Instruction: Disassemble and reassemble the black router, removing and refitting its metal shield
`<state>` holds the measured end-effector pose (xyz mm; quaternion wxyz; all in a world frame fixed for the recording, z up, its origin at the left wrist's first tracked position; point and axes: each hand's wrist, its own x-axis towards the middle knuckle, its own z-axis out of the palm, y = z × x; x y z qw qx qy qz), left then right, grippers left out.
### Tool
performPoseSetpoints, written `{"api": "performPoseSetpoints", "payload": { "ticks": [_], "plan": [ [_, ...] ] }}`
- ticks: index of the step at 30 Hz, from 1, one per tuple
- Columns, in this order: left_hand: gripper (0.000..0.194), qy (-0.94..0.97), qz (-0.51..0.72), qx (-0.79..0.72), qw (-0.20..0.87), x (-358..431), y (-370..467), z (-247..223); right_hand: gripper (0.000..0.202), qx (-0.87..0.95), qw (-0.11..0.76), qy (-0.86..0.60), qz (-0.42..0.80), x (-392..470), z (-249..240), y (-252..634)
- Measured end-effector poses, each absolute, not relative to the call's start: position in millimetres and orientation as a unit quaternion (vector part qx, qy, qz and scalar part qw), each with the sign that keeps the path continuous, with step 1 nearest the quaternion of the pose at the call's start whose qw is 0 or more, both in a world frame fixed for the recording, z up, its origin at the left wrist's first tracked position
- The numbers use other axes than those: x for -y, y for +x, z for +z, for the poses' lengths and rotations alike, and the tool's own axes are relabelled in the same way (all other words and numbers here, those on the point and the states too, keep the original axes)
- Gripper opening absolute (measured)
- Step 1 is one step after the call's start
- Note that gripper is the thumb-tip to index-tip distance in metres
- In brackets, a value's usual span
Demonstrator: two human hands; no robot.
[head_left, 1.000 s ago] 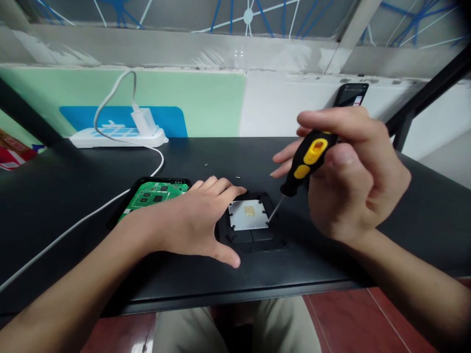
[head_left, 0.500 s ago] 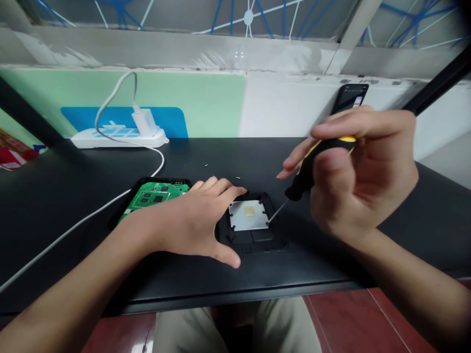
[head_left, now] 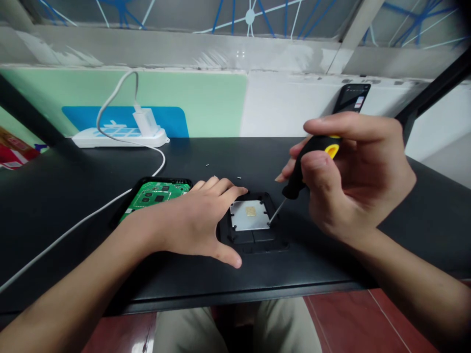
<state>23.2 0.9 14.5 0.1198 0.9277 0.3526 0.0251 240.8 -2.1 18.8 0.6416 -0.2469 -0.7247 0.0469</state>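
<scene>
My right hand [head_left: 356, 171] grips a black and yellow screwdriver [head_left: 298, 171], its thin shaft slanting down to the left. The tip meets the lower right corner of a silver metal plate [head_left: 241, 221], which has a tan square on it. That plate sits inside a black plastic casing [head_left: 253, 238] on the table. Spread over the casing's left side is my left hand [head_left: 195, 220], fingers apart and thumb stretched out. Under its wrist and partly hidden lies a green circuit board [head_left: 147, 196] in a second black shell.
Two small screws [head_left: 239, 178] lie on the black table [head_left: 206, 279] behind the casing. A white power strip [head_left: 117, 139] with a plugged-in charger [head_left: 145, 121] stands at the back left, its white cable [head_left: 84, 215] crossing the table. A phone [head_left: 351, 98] leans against the wall.
The screwdriver's handle has turned and shifted slightly left, with my right fingers rolled around it. The tip stays at the plate's corner, and my left hand keeps its place.
</scene>
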Motion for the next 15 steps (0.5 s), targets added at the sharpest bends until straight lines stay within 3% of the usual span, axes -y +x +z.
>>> {"api": "performPoseSetpoints", "payload": {
  "ticks": [7, 15],
  "plan": [
    [0.103, 0.928, 0.033, -0.352, 0.119, -0.8, 21.6, 12.6, 0.023, 0.723, 0.642, -0.256, -0.002, 0.0, 19.3, 246.2],
    [0.106, 0.927, 0.032, -0.352, 0.122, -1.7, 22.4, 12.8, 0.030, 0.724, 0.647, -0.232, 0.057, 2.9, 16.4, 243.7]
  ]
}}
